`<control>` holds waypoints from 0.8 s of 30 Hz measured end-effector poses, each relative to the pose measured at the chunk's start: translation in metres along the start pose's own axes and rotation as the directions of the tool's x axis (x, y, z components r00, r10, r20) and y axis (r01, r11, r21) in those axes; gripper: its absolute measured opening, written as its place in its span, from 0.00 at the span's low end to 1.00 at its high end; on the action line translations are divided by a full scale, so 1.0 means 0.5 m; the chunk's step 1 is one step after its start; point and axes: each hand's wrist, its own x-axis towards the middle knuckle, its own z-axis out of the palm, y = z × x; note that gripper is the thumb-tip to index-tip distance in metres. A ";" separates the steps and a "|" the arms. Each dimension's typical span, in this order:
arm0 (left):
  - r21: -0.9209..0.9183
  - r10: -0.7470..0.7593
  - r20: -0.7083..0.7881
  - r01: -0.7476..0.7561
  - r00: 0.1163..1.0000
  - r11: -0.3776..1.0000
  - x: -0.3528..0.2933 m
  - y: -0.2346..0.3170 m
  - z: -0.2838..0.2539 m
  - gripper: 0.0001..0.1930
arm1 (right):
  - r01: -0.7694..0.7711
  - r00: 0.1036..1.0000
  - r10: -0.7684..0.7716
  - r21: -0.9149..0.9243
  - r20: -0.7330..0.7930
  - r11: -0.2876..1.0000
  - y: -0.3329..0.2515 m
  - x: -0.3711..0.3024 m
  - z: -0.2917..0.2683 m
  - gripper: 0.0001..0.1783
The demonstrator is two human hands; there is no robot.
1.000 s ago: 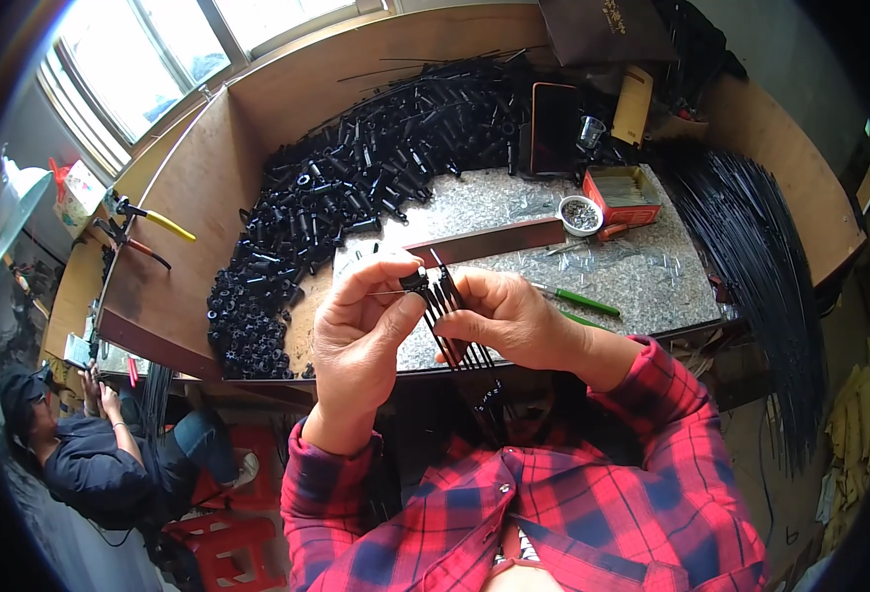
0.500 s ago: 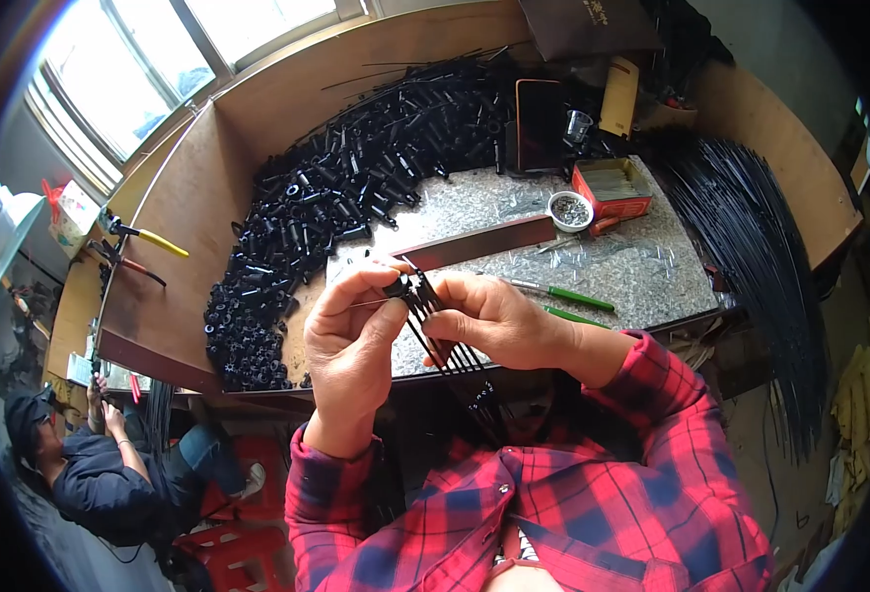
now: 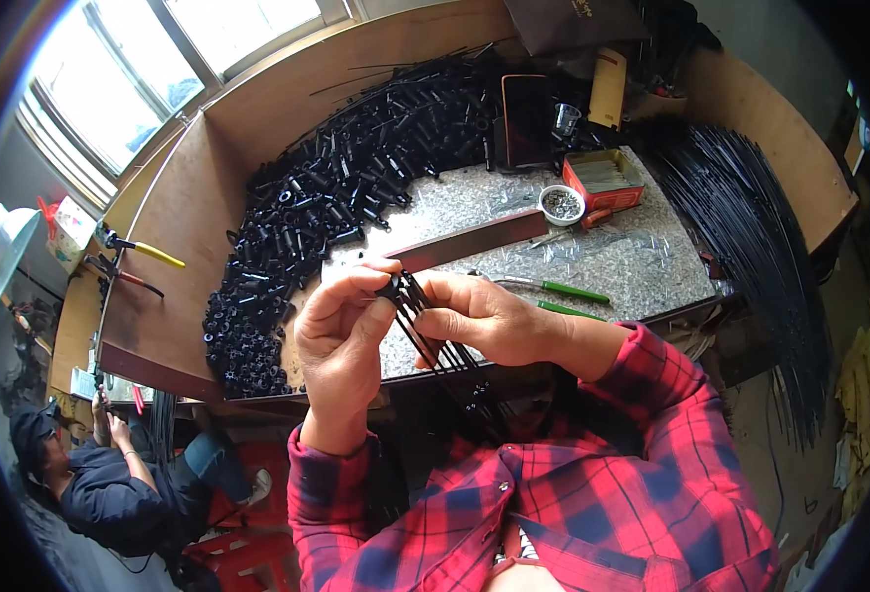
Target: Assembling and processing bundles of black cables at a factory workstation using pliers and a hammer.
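In front of my chest, my left hand [image 3: 341, 343] pinches a small black collar [image 3: 392, 289] between thumb and fingers. Thin black umbrella ribs [image 3: 443, 357] fan downward from it toward my lap. My right hand [image 3: 486, 321] has its thumb and fingers closed on these ribs, just right of the collar. My fingertips partly cover the joint between collar and ribs. Beyond my hands, a long dark-edged strip [image 3: 474, 240] lies on the speckled slab [image 3: 642, 261]. A green-handled tool [image 3: 575, 292] rests right of my right hand, with a second green handle partly behind my wrist.
Black tubular parts [image 3: 356, 183] are heaped at the back left, with small black rings [image 3: 243, 345] nearer. A white cup of tiny metal bits [image 3: 561, 205], red box [image 3: 603, 183] and phone [image 3: 527, 118] stand beyond. Long black rods [image 3: 751, 227] overhang the right. A person [image 3: 105, 483] sits at left.
The whole view has shifted slightly. Both hands keep their grips on the collar and ribs, with only small finger movements, and the ribs' lower ends have swung a little.
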 end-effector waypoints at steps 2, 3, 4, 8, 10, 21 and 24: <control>-0.014 -0.006 0.028 0.006 1.000 1.000 0.003 0.001 -0.003 0.12 | -0.001 1.000 0.001 0.005 0.012 1.000 0.001 0.001 -0.003 0.11; -0.026 -0.009 0.050 0.010 0.999 1.000 0.004 0.001 -0.005 0.12 | -0.005 1.000 0.005 0.010 0.029 1.000 0.002 0.001 -0.005 0.12; -0.027 -0.011 0.052 0.013 0.999 1.000 0.005 0.000 -0.008 0.12 | -0.004 1.000 0.004 0.011 0.026 1.000 0.002 0.001 -0.007 0.12; -0.082 -0.028 0.130 0.039 0.991 0.996 0.012 -0.002 -0.019 0.11 | -0.013 0.998 0.012 0.008 0.062 1.000 0.001 0.001 -0.009 0.13; -0.123 -0.039 0.158 0.059 0.987 0.991 0.014 -0.005 -0.022 0.11 | -0.016 0.997 0.016 0.010 0.071 1.000 -0.001 0.001 -0.009 0.14; -0.096 -0.137 0.119 0.149 0.983 0.984 0.017 -0.007 -0.024 0.16 | -0.083 0.991 0.066 0.151 0.114 0.985 0.005 0.004 -0.024 0.12; -0.076 -0.160 0.147 0.173 0.976 0.982 0.019 -0.004 -0.030 0.14 | -0.094 0.989 0.077 0.139 0.128 0.986 0.009 0.005 -0.027 0.12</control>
